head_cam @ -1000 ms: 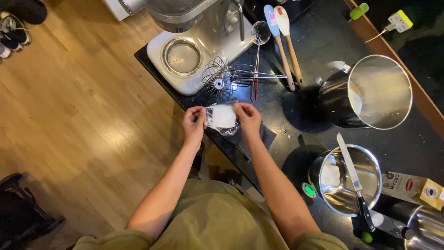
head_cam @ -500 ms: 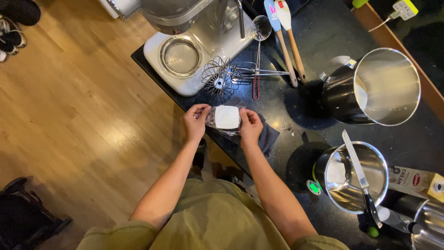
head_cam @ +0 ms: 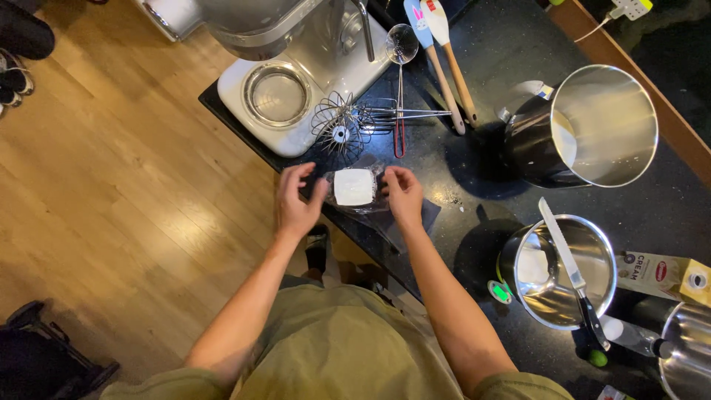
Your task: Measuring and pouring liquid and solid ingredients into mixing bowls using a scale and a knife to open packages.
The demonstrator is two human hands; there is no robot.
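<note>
A white block wrapped in clear plastic (head_cam: 354, 187) sits at the near edge of the black counter (head_cam: 489, 44). My left hand (head_cam: 298, 203) grips the wrapper on its left side and my right hand (head_cam: 404, 196) pinches the wrapper on its right side. A dark cloth (head_cam: 421, 222) lies under and just right of the block. Right behind the block lies a wire whisk attachment (head_cam: 341, 126).
A white stand mixer base (head_cam: 275, 92) stands at the back left. A strainer spoon (head_cam: 401, 44) and two spatulas (head_cam: 441, 59) lie behind. A tall steel bowl (head_cam: 592, 126), a smaller steel bowl (head_cam: 563, 270) with a knife (head_cam: 574, 278) across it, and a cream carton (head_cam: 663, 275) stand to the right.
The view has shifted slightly. Both hands stay on the wrapped block, with the fingers reworking the plastic at its two sides.
</note>
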